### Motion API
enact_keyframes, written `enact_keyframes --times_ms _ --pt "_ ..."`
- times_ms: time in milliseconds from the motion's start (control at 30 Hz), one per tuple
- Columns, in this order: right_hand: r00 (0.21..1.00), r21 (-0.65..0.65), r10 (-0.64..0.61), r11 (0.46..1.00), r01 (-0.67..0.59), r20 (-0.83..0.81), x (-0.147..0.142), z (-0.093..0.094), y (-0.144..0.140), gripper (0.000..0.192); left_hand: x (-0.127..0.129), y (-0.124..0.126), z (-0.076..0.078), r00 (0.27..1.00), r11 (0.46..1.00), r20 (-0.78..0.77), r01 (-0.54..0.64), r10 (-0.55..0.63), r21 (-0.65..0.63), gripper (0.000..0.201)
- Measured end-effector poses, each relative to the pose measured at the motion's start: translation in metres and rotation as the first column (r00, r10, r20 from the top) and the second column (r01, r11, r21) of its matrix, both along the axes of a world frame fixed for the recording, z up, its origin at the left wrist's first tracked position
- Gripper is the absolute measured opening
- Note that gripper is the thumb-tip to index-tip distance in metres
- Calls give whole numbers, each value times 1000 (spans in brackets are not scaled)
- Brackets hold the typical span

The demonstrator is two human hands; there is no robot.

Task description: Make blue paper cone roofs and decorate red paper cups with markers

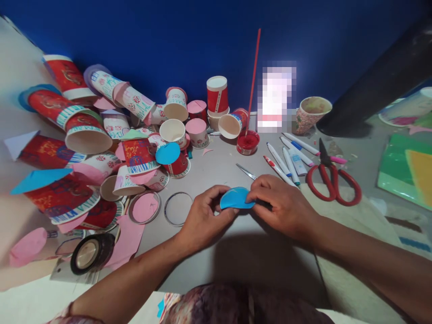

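A small rounded piece of blue paper (236, 198) is held above the table, slightly bent. My left hand (211, 211) pinches its left end between thumb and fingers. At the right end, the fingers of my right hand (278, 200) are closed on the same paper. Just beyond my right hand, the slim silver blades of small scissors (246, 171) point up and left; their handles are hidden, and I cannot tell whether they lie on the table or touch the hand. A thin white ring (165, 209) lies left of my left hand.
Decorated paper cups (140, 153) crowd the left side, several topped with coloured paper. A roll of tape (88, 256) sits at front left. Behind my hands stand a red pot with a stick (248, 143) and markers (278, 159). Large red-handled scissors (332, 180) lie to the right.
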State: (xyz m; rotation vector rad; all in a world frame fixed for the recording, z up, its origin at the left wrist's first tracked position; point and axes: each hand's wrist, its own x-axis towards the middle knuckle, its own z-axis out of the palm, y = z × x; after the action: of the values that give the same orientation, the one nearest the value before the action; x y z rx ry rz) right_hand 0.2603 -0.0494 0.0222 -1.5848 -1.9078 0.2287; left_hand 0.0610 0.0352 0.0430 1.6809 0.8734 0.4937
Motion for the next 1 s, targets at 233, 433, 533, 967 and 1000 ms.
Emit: enact_keyframes --times_ms 233,433,533,967,1000 --pt "963 -14 178 984 -178 204 2 -9 7 21 -8 8 -12 993 819 14 90 -118 566 7" --pt "980 -13 -24 1000 27 198 19 5 5 24 -9 6 -30 920 637 -332 386 -210 667 23" --pt "905 -238 -114 945 226 410 30 17 4 18 -9 4 -29 916 665 -397 326 -48 672 50" --pt "891 -522 -133 769 369 434 43 20 11 21 -7 17 -8 987 997 -139 -79 79 3 14" --pt "931 -560 -188 755 341 314 44 21 13 20 -7 21 -6 990 987 -98 -111 100 -114 17"
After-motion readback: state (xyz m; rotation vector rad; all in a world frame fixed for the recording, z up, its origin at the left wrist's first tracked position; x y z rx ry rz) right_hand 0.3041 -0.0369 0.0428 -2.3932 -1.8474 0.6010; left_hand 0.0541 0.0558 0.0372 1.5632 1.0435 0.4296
